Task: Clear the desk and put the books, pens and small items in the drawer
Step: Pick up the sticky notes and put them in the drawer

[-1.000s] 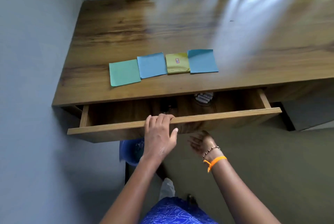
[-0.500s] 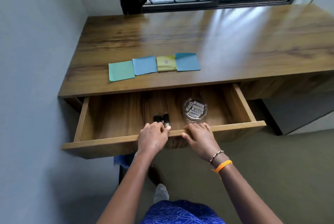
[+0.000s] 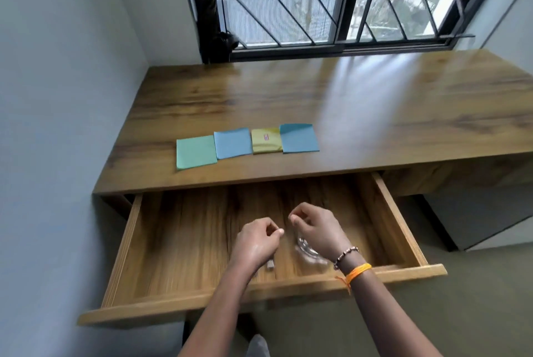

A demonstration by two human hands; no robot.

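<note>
From the head view, the drawer [image 3: 184, 244] stands pulled far out below the bench [image 3: 331, 103]. Both hands hover over its floor, loosely curled. The left hand [image 3: 255, 242] has its grip nearly closed, thumb meeting fingertips, with nothing seen in it. The right hand [image 3: 315, 230] is likewise half-curled and seems empty. Beneath the right wrist lies a blurred clear dish [image 3: 307, 251]; a small grey item [image 3: 270, 265] sits by the left wrist, too small to identify.

Still on the bench, in a row near its front edge, lie four paper pads: green pad [image 3: 196, 152], blue pad [image 3: 233, 142], yellow pad [image 3: 266, 140] and second blue pad [image 3: 299, 138], edges touching or overlapping. They look light, thin and floppy, likely to slide on the glossy wood. A pinch at a lifted edge, or sweeping them into one stack first, would probably serve best.
</note>
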